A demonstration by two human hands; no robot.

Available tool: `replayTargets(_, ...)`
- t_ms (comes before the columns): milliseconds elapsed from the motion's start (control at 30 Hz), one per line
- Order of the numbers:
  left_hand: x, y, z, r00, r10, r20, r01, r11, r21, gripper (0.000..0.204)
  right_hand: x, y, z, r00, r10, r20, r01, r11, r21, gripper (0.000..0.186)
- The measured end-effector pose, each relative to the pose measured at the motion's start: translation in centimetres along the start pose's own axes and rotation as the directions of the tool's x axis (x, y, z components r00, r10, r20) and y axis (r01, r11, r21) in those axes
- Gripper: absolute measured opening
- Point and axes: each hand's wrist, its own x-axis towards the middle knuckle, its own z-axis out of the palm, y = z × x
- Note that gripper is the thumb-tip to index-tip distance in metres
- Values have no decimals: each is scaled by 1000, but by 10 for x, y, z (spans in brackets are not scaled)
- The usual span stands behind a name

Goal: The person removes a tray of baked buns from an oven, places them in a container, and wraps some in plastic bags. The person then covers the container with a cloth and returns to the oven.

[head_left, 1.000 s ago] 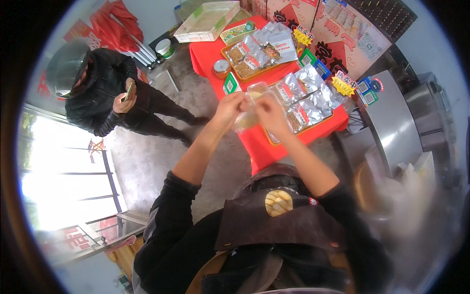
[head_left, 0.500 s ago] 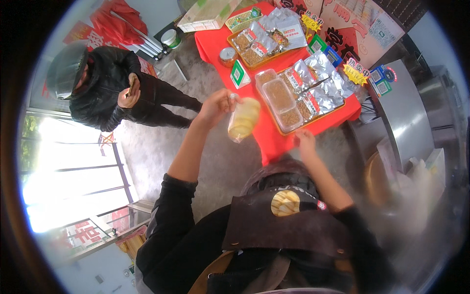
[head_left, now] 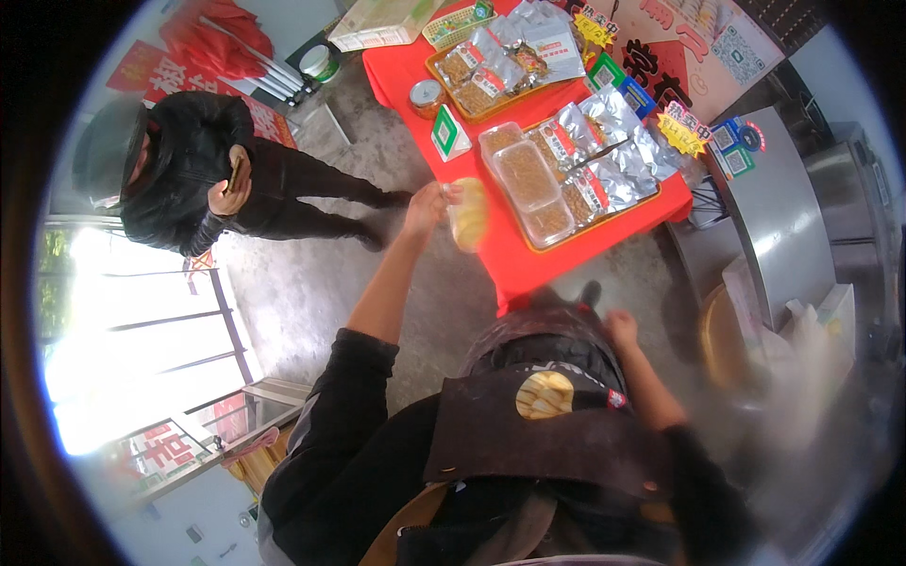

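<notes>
My left hand (head_left: 429, 209) is raised in front of the table's left edge. Its fingers are closed on the top of a clear plastic bag (head_left: 469, 223), which hangs beside the red cloth with pale yellow, rounded food inside. Low at my right side, past the table's near corner, is my right hand (head_left: 620, 328). It is away from the goods and blurred, so how its fingers are set is unclear; I see nothing in it. Closest on the table are lidded clear boxes (head_left: 528, 177) of brown crumbly food, on a tray with silver pouches (head_left: 613, 179).
The red-covered table (head_left: 528, 283) also bears a second tray of packets (head_left: 472, 80), a jar (head_left: 427, 97) and a green-and-white sign (head_left: 447, 134). A helmeted person (head_left: 189, 170) stands at the left holding a phone (head_left: 233, 174). A metal counter (head_left: 783, 226) curves along the right.
My left hand has shifted right and the bag has swung closer to the table. My right hand has drawn back from the tray's near edge toward my right side.
</notes>
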Motion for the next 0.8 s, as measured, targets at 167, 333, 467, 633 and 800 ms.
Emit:
replayTargets(167,20,-28,8,989,-131,-63,112,964,-241,29,-5,9,-27,999,38,6,-38,995,91,8)
replayTargets(333,33,-46,2,998,-57,-16,53,978,-201,29,-19,2,-31,997,57,-48,-57,998,-5,18)
replayTargets(467,37,-61,-5,989,-131,-66,112,965,-239,31,-12,-1,-28,998,48,-37,-52,993,-102,23)
replayTargets(633,35,-84,-1,1000,-22,5,23,990,-139,37,1,16,-35,1000,8,24,-5,995,-101,28)
replayTargets(800,-37,-89,-22,991,31,-130,-26,999,39,42,-39,51,-41,997,71,30,-65,986,-155,24)
